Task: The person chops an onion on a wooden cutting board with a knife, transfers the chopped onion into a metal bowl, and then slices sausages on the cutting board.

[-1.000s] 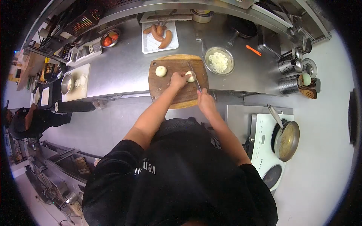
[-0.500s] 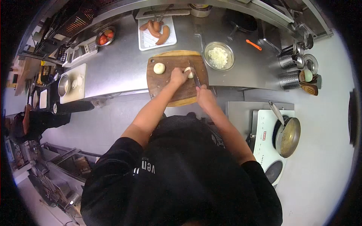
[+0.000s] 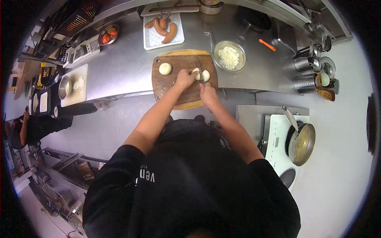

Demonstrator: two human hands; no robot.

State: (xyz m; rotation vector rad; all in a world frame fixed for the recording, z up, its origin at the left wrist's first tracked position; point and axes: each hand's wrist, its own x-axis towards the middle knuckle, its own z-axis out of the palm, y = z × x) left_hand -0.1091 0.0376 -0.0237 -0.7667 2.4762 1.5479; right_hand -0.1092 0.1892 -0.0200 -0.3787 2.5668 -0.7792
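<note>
White letters "ven" on the person's black shirt (image 3: 151, 177), upside down.

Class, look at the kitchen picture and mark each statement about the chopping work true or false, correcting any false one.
1. The right hand holds a knife over the onion on the board. True.
2. The left hand rests on the whole onion. False: it steadies the onion being cut; the whole one lies apart, further left on the board.
3. The bowl beside the board holds chopped white pieces. True.
4. The sausages lie on the board. False: they lie on a white tray behind it.
5. The pan stands on the steel counter next to the bowl. False: it sits on a cooker to the person's right.
</note>
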